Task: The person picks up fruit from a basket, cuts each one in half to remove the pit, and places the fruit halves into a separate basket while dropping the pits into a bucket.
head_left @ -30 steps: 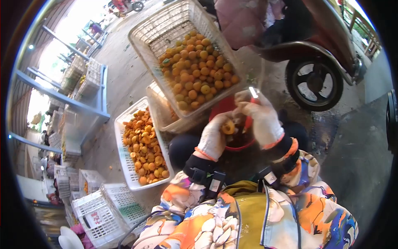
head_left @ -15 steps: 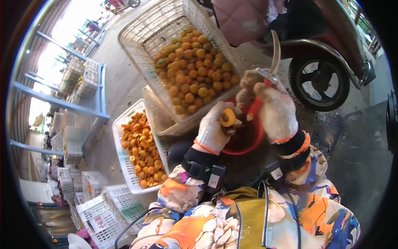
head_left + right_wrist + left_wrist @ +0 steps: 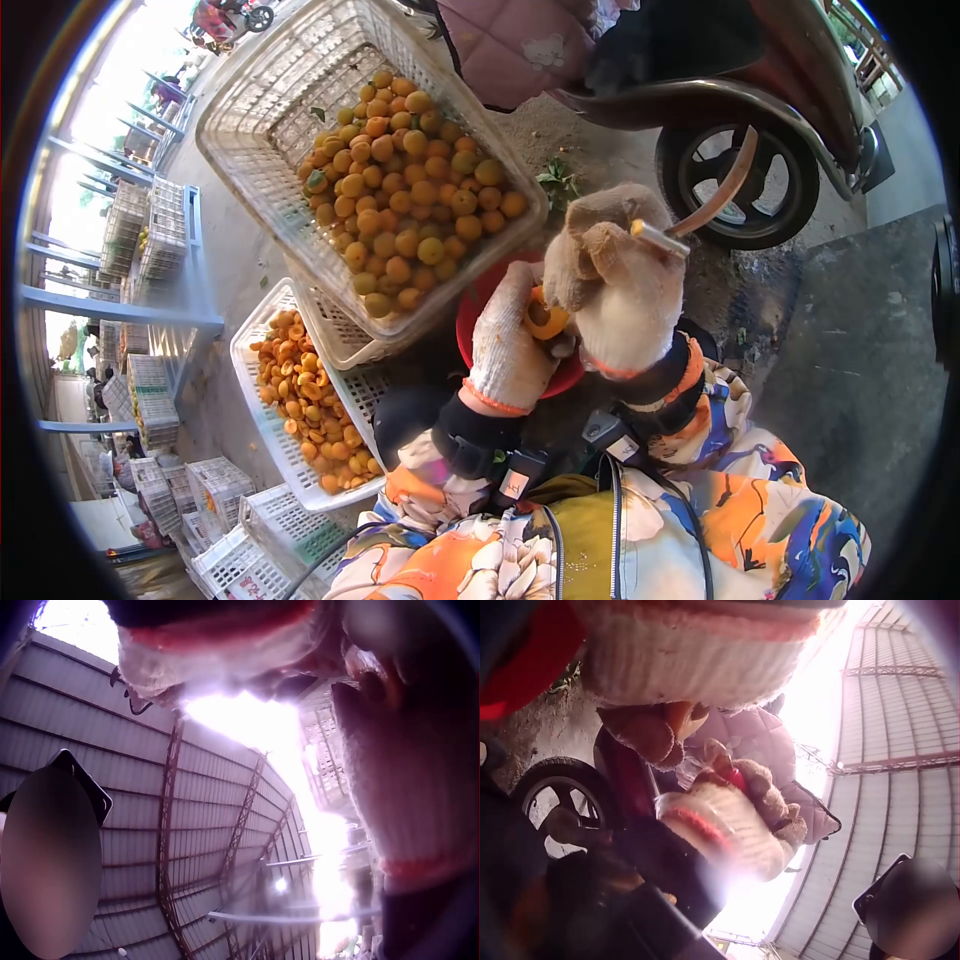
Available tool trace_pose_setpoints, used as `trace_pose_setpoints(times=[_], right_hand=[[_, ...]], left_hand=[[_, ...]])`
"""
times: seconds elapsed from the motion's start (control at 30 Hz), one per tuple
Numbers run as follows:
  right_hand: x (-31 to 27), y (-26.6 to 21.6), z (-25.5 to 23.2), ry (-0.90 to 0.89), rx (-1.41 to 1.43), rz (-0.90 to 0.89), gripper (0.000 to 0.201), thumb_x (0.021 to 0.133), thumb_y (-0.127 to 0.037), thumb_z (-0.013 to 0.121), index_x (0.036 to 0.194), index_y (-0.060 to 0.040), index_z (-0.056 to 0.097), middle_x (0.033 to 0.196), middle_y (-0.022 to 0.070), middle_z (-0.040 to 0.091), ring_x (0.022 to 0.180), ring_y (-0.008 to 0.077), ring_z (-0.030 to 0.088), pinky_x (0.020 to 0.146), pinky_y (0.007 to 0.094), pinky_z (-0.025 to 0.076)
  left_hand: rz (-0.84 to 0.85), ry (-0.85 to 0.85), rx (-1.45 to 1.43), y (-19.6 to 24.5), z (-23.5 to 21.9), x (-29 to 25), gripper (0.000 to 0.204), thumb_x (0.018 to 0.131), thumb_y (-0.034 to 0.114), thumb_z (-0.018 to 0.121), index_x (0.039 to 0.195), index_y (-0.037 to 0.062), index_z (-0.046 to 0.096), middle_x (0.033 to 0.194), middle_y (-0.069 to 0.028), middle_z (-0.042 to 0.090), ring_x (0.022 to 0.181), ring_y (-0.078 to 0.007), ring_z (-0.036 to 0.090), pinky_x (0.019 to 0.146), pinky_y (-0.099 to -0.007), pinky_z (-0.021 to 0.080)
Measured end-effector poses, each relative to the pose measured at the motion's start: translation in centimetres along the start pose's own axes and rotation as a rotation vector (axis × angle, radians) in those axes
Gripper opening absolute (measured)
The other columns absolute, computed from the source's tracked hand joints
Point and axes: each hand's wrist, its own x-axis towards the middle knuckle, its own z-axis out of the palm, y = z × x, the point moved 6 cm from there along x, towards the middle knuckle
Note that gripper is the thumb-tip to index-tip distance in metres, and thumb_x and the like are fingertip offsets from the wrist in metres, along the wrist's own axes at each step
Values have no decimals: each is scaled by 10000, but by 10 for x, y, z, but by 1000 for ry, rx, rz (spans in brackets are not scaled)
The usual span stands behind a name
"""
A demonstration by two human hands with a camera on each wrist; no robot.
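In the head view the gloved left hand [image 3: 508, 345] pinches an orange fruit piece [image 3: 546, 318] between thumb and fingers, over a red bucket [image 3: 470, 318]. Beside it, the gloved right hand [image 3: 622, 285] has its fingers curled round a tool with a curved blade [image 3: 728, 185] that points up and right; a metal-tipped end [image 3: 658, 238] sticks out of the fist. The left wrist view shows a red part [image 3: 735, 778] of the tool in the right hand [image 3: 742, 817]. Whole orange fruits [image 3: 410, 195] fill part of a large crate [image 3: 250, 110]; fruit halves [image 3: 310, 400] lie in a white crate [image 3: 243, 345].
A parked scooter with a black wheel [image 3: 738, 190] stands beyond the right hand. Stacked white crates [image 3: 225, 485] are at the lower left, near a blue metal frame [image 3: 120, 305]. A dark flat panel [image 3: 860, 400] is at the right.
The right hand has turned, and the curved blade has swung from upright to slanting rightward. The left hand still holds the fruit piece. The crates have shifted left and down in the head view.
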Motion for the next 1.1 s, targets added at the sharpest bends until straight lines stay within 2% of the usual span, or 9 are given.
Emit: trace_pose_setpoints(times=[0.17, 0.23, 0.4, 0.53, 0.67, 0.7, 0.9, 1.03, 1.1], right_hand=[[-3, -10, 11, -107, -533, -217, 204, 939, -94, 656, 1064, 22, 544, 820, 94, 595, 671, 176, 596, 574, 301, 483], [-4, -5, 4, -97, -426, -158, 195, 903, -60, 707, 1061, 5, 613, 879, 66, 638, 735, 123, 601, 633, 260, 485], [-8, 5, 6, -65, -394, -101, 204, 876, -35, 749, 1065, -6, 680, 944, 54, 688, 815, 73, 616, 718, 219, 485], [6, 26, -10, 57, -15, 135, 104, 890, -57, 706, 981, -19, 674, 722, 32, 617, 542, 98, 551, 502, 236, 445], [17, 28, -27, 109, 79, 135, 233, 988, -281, 621, 982, -48, 615, 657, 13, 468, 484, 159, 432, 481, 342, 375], [17, 28, -29, 109, 79, 135, 233, 988, -281, 621, 982, -48, 615, 657, 13, 468, 484, 159, 432, 481, 342, 375], [19, 27, -29, 62, 138, 197, 243, 1000, -338, 597, 986, -97, 623, 665, -8, 420, 474, 141, 376, 474, 328, 337], [19, 29, -28, 17, 237, 263, 221, 999, -307, 592, 979, -90, 622, 659, -8, 420, 464, 133, 378, 456, 315, 326], [18, 29, -28, 17, 336, 322, 204, 998, -283, 587, 971, -83, 619, 650, -6, 415, 453, 131, 371, 441, 310, 318]], left_hand=[[315, 93, 316, -3, -17, 6, 312, 1043, 350, 480, 1068, 76, 629, 877, -22, 623, 669, -127, 565, 495, -239, 399], [312, -25, 258, -3, -19, 5, 319, 1041, 88, 486, 1349, 18, 535, 1234, -99, 636, 1108, -177, 622, 958, -332, 524], [452, 34, 406, -3, -22, 8, 278, 1038, 104, 499, 1287, 6, 571, 1187, -88, 655, 1059, -167, 628, 923, -293, 511], [538, 66, 502, 4, -27, 14, 201, 1030, 145, 505, 1133, 28, 632, 1037, -43, 667, 923, -137, 622, 815, -253, 501], [435, 186, 758, 4, -36, 18, 238, 999, 308, 566, 1094, 104, 646, 960, -19, 657, 851, -142, 628, 682, -302, 523], [295, 87, 336, -7, -37, 24, 248, 991, 332, 581, 1104, 121, 645, 968, -13, 658, 877, -164, 651, 647, -305, 531], [-30, -48, -68, -15, -26, 23, 309, 982, 323, 592, 1189, 97, 627, 1069, -45, 667, 936, -199, 669, 720, -302, 564], [242, -91, 317, -7, -35, 25, 353, 989, 334, 575, 1231, 78, 605, 1093, -61, 668, 955, -201, 670, 741, -317, 572], [-160, -168, -247, -19, -32, 31, 338, 991, 320, 579, 1215, 67, 599, 1091, -72, 664, 970, -204, 672, 743, -322, 576]])
